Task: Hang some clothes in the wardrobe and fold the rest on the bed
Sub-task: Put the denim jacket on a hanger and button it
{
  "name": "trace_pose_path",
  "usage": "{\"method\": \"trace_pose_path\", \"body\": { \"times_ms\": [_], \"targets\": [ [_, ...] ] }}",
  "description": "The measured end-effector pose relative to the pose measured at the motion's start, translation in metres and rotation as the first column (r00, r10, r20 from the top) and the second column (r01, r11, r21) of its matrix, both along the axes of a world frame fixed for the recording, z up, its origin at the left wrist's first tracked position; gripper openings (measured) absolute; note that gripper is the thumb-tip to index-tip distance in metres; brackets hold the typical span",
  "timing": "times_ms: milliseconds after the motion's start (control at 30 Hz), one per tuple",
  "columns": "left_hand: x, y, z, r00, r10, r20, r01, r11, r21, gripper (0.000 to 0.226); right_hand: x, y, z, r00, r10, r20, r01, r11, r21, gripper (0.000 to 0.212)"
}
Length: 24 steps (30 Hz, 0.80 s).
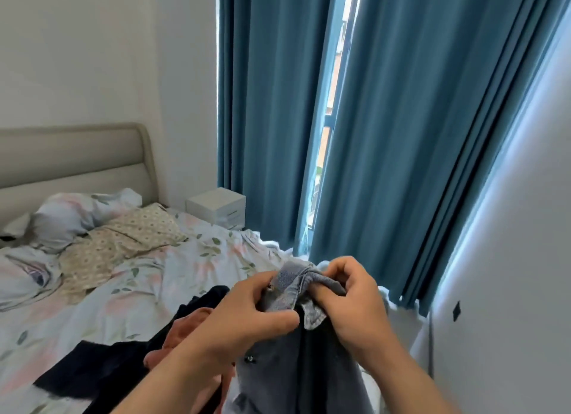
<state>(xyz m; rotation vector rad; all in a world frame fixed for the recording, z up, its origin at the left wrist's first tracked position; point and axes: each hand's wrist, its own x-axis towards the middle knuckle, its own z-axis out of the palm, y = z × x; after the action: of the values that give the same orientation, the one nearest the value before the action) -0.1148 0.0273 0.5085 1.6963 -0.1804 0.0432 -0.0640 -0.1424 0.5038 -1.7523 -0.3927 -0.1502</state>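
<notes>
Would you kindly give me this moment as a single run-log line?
left hand: grips denim garment | right hand: pinches its collar | garment: held up | bed: dark and orange clothes unfolded

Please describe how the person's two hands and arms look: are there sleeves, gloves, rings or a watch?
Both the left hand and the right hand are bare: no gloves, rings or watch show. Both forearms are uncovered as far as the picture's lower edge, so no sleeve is visible. Nails look short and unpainted.

Bare floral sheet on the bed (160, 293) left of my hands: open reach. Dark garments (102, 367) heaped lower left. Pillows (123, 237) crowd the headboard. Curtains (386, 135) and wall (509, 290) close off my right.
</notes>
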Motion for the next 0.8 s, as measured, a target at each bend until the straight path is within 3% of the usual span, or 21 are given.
{"method": "trace_pose_path", "body": {
  "times_ms": [100, 233, 400, 600, 667, 800],
  "targets": [
    [-0.065, 0.023, 0.012, 0.973, 0.164, 0.163, -0.168, 0.986, 0.01, 0.03, -0.062, 0.024, 0.04, 0.991, -0.032, 0.131, 0.029, 0.999, 0.03, 0.028],
    [-0.127, 0.056, 0.039, 0.966, 0.165, 0.201, -0.15, 0.985, -0.091, 0.025, -0.134, 0.057, 0.08, 0.97, 0.042, 0.238, -0.035, 0.999, -0.033, 0.017],
    [-0.187, 0.089, 0.08, 0.91, 0.211, 0.356, -0.204, 0.977, -0.057, 0.026, -0.18, 0.095, 0.113, 0.908, 0.03, 0.418, -0.005, 0.998, -0.06, 0.036],
    [-0.242, 0.125, 0.106, 0.883, 0.302, 0.36, -0.323, 0.946, -0.002, 0.008, -0.207, 0.157, 0.104, 0.957, 0.212, 0.197, -0.224, 0.974, 0.039, 0.006],
    [-0.263, 0.14, 0.106, 0.881, 0.344, 0.326, -0.371, 0.928, 0.022, 0.026, -0.223, 0.18, 0.098, 0.95, 0.272, 0.156, -0.284, 0.957, 0.06, 0.006],
    [-0.313, 0.17, 0.097, 0.83, 0.493, 0.261, -0.511, 0.86, 0.001, 0.012, -0.26, 0.216, 0.091, 0.904, 0.405, 0.139, -0.417, 0.906, 0.073, 0.013]
  ]
}}
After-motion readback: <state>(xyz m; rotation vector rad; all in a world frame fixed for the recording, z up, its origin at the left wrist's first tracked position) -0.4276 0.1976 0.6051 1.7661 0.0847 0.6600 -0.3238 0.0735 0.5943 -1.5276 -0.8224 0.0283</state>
